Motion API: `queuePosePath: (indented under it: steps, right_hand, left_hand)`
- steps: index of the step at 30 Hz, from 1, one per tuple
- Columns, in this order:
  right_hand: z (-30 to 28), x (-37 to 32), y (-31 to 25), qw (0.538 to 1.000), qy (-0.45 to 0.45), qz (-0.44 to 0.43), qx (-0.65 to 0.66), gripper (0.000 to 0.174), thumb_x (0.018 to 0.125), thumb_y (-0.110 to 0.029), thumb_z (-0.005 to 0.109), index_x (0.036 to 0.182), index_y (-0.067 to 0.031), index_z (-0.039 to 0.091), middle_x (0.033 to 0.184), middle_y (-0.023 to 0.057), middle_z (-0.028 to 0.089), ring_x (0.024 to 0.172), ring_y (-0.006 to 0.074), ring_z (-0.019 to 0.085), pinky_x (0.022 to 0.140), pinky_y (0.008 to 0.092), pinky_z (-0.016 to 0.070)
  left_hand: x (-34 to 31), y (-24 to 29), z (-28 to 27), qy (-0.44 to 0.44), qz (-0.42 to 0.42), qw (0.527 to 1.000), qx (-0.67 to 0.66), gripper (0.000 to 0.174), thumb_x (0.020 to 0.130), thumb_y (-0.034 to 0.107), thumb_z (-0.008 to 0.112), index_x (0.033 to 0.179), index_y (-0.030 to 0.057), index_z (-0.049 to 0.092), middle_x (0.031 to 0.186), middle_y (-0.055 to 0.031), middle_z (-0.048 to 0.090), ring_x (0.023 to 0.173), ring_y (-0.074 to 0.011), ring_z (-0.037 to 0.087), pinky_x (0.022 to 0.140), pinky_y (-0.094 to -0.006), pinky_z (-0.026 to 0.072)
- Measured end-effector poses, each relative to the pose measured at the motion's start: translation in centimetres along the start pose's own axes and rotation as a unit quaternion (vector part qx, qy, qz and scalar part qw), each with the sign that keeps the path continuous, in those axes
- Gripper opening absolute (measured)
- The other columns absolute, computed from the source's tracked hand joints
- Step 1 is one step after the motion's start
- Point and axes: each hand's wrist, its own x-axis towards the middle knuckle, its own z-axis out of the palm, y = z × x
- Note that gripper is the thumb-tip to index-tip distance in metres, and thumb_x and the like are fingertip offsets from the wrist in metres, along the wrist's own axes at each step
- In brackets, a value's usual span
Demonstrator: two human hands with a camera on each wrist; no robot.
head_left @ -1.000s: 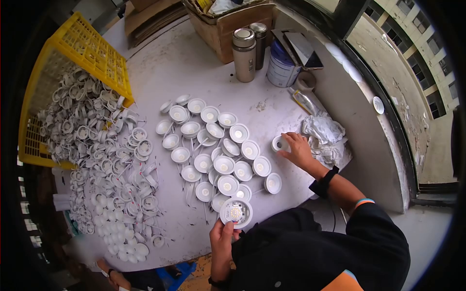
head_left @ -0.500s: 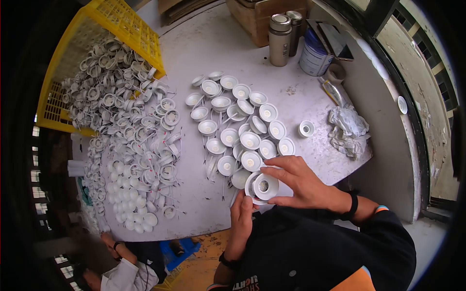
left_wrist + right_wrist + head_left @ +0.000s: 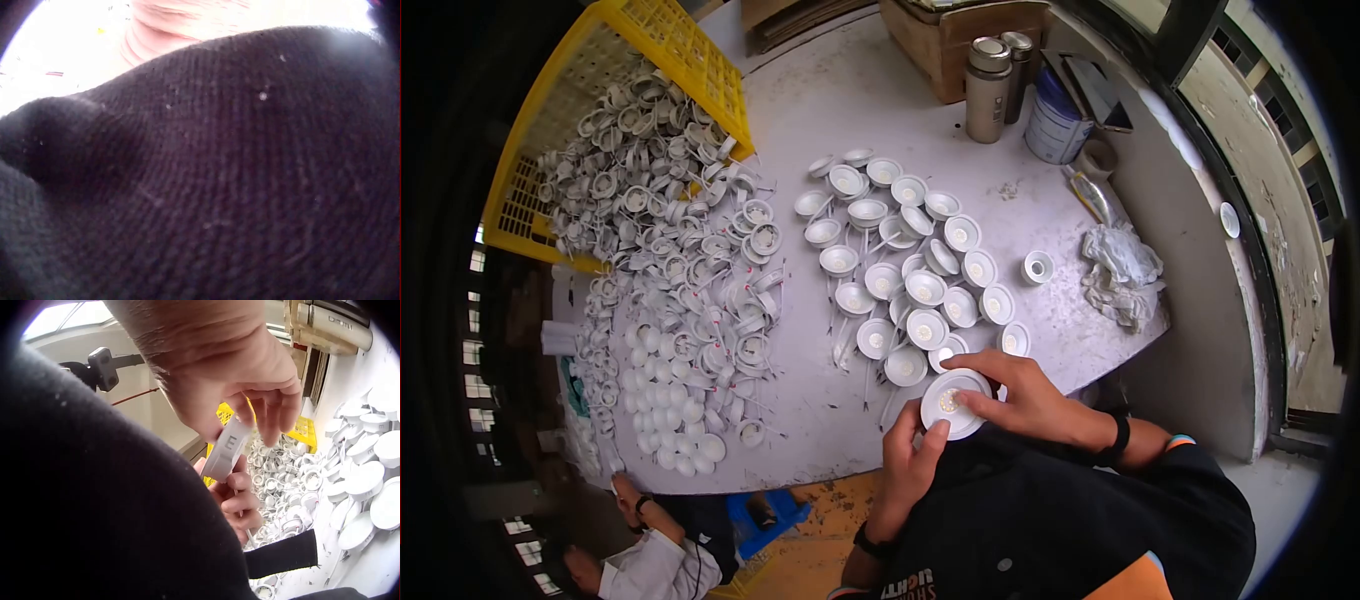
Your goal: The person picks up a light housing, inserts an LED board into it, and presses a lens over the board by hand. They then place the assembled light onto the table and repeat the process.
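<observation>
In the head view my left hand (image 3: 908, 462) grips the lower left rim of a round white downlight (image 3: 963, 424), thumb on the front edge. My right hand (image 3: 1035, 402) holds the same light from the right, its thumb inside the dish beside the yellowish LED dots and its fingers at the far rim. The right wrist view shows the light's side wall (image 3: 226, 450) between both hands, with a wire hanging below. Dark knit sleeve (image 3: 237, 162) blocks most of the left wrist view. Several similar downlights (image 3: 926, 287) lie face up just beyond the hands.
A small white cup-shaped ring (image 3: 1037, 267) stands right of the lights, near crumpled plastic (image 3: 1122, 262). Wired white housings (image 3: 670, 240) spill from a tipped yellow crate (image 3: 730, 95). White domes (image 3: 662, 400) lie front left. Flasks (image 3: 987, 90) and a bucket (image 3: 1055, 125) stand behind. Another person (image 3: 655, 560) sits lower left.
My right hand came from the cup-shaped ring on the table to the downlight, bringing a white cone-shaped insert. The light's bare circuit board is now covered by a white dish around the LEDs.
</observation>
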Motion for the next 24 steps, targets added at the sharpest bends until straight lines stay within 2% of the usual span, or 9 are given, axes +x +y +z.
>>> queuePosePath:
  steps: [1, 4, 8, 11, 13, 17, 19, 24]
  right_hand:
    - [0.2, -0.1, 0.2, 1.000, 0.012, -0.002, 0.009, 0.038, 0.079, -0.012, 0.061, 0.116, -0.0045, 0.053, 0.096, 0.0140, 0.059, 0.078, 0.0262, 0.058, 0.070, 0.0331, 0.0467]
    - [0.6, -0.1, -0.3, 0.999, 0.031, 0.014, 0.010, 0.034, 0.079, -0.010, 0.058, 0.113, -0.0041, 0.055, 0.091, 0.0137, 0.060, 0.073, 0.0249, 0.059, 0.065, 0.0316, 0.0471]
    - [1.4, -0.2, 0.5, 0.999, 0.043, 0.011, 0.020, 0.034, 0.080, -0.010, 0.058, 0.113, -0.0038, 0.054, 0.093, 0.0142, 0.060, 0.074, 0.0217, 0.059, 0.064, 0.0305, 0.0469]
    - [1.9, -0.2, 1.0, 0.996, 0.033, 0.016, 0.079, 0.034, 0.081, -0.010, 0.056, 0.114, -0.0033, 0.054, 0.096, 0.0146, 0.060, 0.075, 0.0195, 0.059, 0.064, 0.0305, 0.0468]
    - [1.9, -0.1, 0.9, 0.993, 0.008, 0.071, 0.096, 0.034, 0.082, -0.010, 0.055, 0.115, -0.0021, 0.053, 0.098, 0.0146, 0.061, 0.078, 0.0175, 0.059, 0.067, 0.0299, 0.0471]
    - [2.0, 0.1, 1.0, 0.993, -0.007, 0.077, 0.088, 0.035, 0.082, -0.010, 0.054, 0.116, -0.0015, 0.052, 0.095, 0.0144, 0.061, 0.080, 0.0177, 0.059, 0.070, 0.0298, 0.0469]
    - [2.3, 0.1, 1.3, 0.994, 0.004, 0.040, 0.098, 0.037, 0.082, -0.010, 0.054, 0.119, -0.0021, 0.050, 0.095, 0.0143, 0.060, 0.082, 0.0184, 0.059, 0.072, 0.0302, 0.0466]
    - [1.9, 0.4, 0.9, 0.989, -0.028, 0.081, 0.120, 0.039, 0.083, -0.011, 0.054, 0.121, -0.0027, 0.048, 0.098, 0.0150, 0.060, 0.084, 0.0197, 0.059, 0.074, 0.0311, 0.0465]
  left_hand:
    - [0.0, -0.2, 0.0, -0.005, 0.025, 0.999, 0.031, 0.025, 0.084, 0.016, 0.054, 0.101, -0.0020, 0.052, 0.083, -0.0036, 0.055, 0.071, -0.0086, 0.047, 0.063, -0.0225, 0.0393]
    - [0.1, 0.5, 0.2, 0.008, 0.036, 0.995, 0.094, 0.024, 0.082, 0.015, 0.057, 0.099, -0.0015, 0.053, 0.079, -0.0042, 0.056, 0.068, -0.0093, 0.046, 0.062, -0.0235, 0.0394]
    - [0.1, 0.8, 0.3, 0.027, 0.039, 0.989, 0.138, 0.023, 0.081, 0.014, 0.056, 0.098, -0.0017, 0.054, 0.078, -0.0075, 0.058, 0.067, -0.0118, 0.051, 0.061, -0.0262, 0.0422]
    - [0.3, 0.6, 0.3, 0.056, 0.046, 0.985, 0.156, 0.022, 0.081, 0.013, 0.056, 0.096, -0.0028, 0.054, 0.079, -0.0119, 0.060, 0.069, -0.0158, 0.057, 0.062, -0.0294, 0.0449]
    - [0.4, 0.7, 0.1, 0.057, 0.029, 0.984, 0.166, 0.021, 0.081, 0.013, 0.055, 0.095, -0.0031, 0.054, 0.080, -0.0141, 0.061, 0.073, -0.0181, 0.060, 0.063, -0.0309, 0.0462]
    - [0.5, 0.3, -0.2, 0.054, 0.019, 0.987, 0.152, 0.021, 0.082, 0.013, 0.054, 0.096, -0.0024, 0.054, 0.081, -0.0139, 0.061, 0.072, -0.0184, 0.059, 0.063, -0.0304, 0.0459]
    - [0.6, 0.3, -0.2, 0.055, 0.004, 0.993, 0.108, 0.022, 0.081, 0.014, 0.054, 0.097, -0.0018, 0.054, 0.082, -0.0145, 0.061, 0.072, -0.0194, 0.059, 0.064, -0.0306, 0.0458]
    - [0.8, 0.0, -0.1, 0.063, 0.002, 0.987, 0.145, 0.023, 0.080, 0.013, 0.055, 0.098, -0.0015, 0.054, 0.083, -0.0160, 0.061, 0.075, -0.0233, 0.061, 0.066, -0.0324, 0.0464]
